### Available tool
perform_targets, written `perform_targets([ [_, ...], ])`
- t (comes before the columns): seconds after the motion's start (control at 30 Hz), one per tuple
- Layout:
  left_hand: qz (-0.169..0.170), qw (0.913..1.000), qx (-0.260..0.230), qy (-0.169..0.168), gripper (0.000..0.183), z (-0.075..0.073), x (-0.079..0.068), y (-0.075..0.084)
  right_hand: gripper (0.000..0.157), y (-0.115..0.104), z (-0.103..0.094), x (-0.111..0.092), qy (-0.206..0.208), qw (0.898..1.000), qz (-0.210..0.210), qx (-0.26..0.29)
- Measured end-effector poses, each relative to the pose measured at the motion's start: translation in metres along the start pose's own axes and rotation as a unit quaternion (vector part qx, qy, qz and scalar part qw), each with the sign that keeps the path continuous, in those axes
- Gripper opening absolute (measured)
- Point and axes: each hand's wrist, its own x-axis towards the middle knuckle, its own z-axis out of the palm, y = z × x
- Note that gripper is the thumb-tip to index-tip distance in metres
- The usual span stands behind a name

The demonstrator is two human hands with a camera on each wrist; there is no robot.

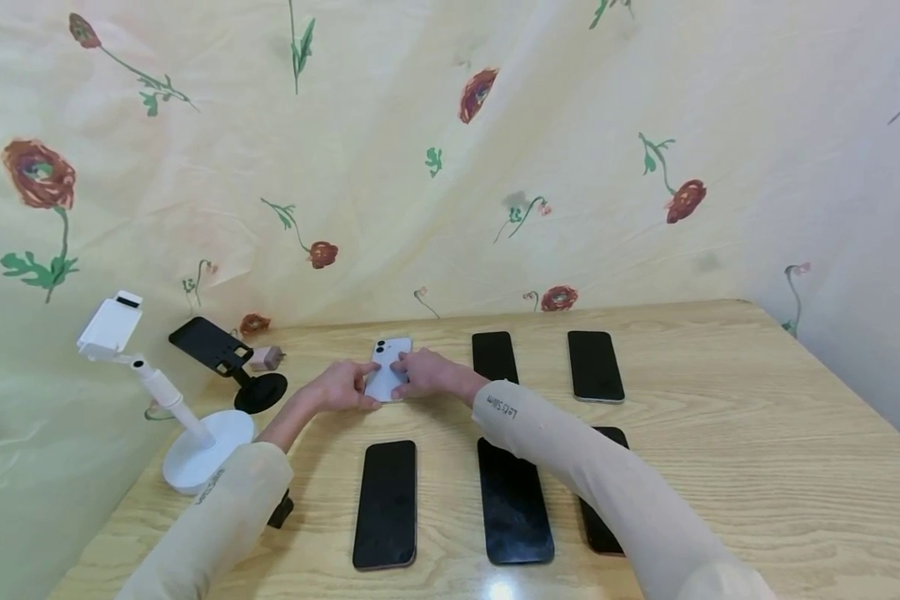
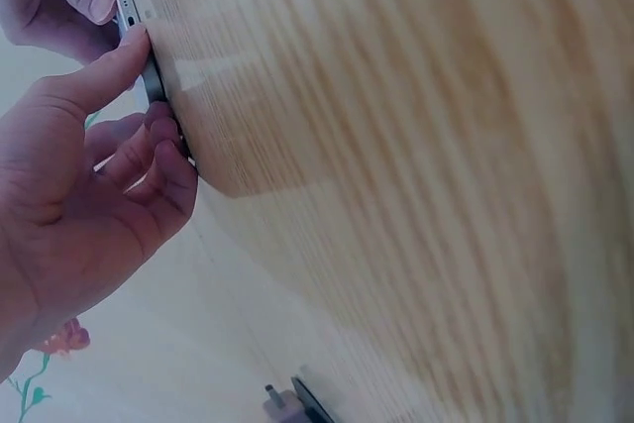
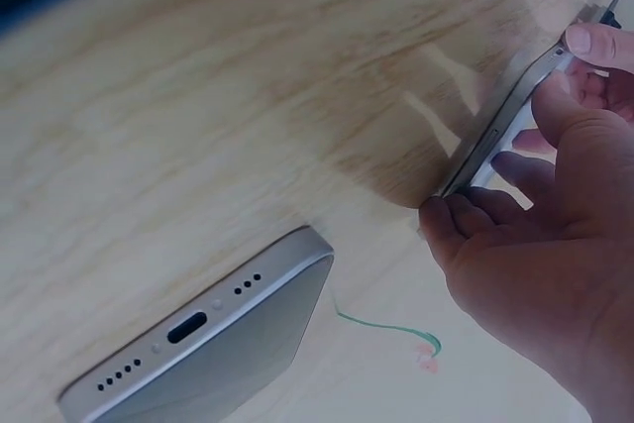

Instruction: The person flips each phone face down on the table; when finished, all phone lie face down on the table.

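Note:
A white smartphone [image 1: 385,379] lies at the far middle of the table, its back and camera lenses facing up. My left hand [image 1: 342,386] grips its left side. In the left wrist view, the left thumb is at the phone's port end and curled fingers lie along the side edge. Opposite, my right hand [image 1: 429,372] holds the right side, with thumb and fingers around the edge in the right wrist view. Just right of it lies a dark-screened phone [image 1: 493,354], partly behind the right forearm.
Another phone [image 1: 596,367] lies farther right. In the front row are phones at left [image 1: 386,504], middle [image 1: 516,508] and right, the last mostly under the right sleeve. A white stand [image 1: 187,467], a black stand [image 1: 261,392] and a pink charger [image 1: 267,358] stand at left.

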Motion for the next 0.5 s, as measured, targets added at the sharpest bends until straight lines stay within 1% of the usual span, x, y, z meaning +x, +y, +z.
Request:
perform_targets([
  [0.17,0.003,1.0000,0.002,-0.004,0.074,0.003,-0.001,-0.003,0.060,0.000,0.002,0.001,0.007,1.000,-0.010,0.002],
  [0.27,0.007,1.0000,-0.003,-0.005,0.074,0.004,-0.002,-0.003,0.058,0.005,-0.002,0.000,0.015,1.000,-0.012,0.019],
  [0.37,0.003,1.0000,-0.001,-0.004,0.075,0.004,-0.002,0.000,0.053,0.016,-0.013,-0.005,0.031,0.998,-0.015,0.045],
  [0.47,-0.002,0.9999,0.012,-0.003,0.078,0.002,-0.003,0.004,0.047,0.034,-0.031,-0.018,0.048,0.995,-0.015,0.089],
  [0.5,-0.010,0.9998,0.018,0.000,0.079,0.001,-0.003,0.006,0.045,0.041,-0.037,-0.023,0.051,0.992,-0.009,0.113],
])
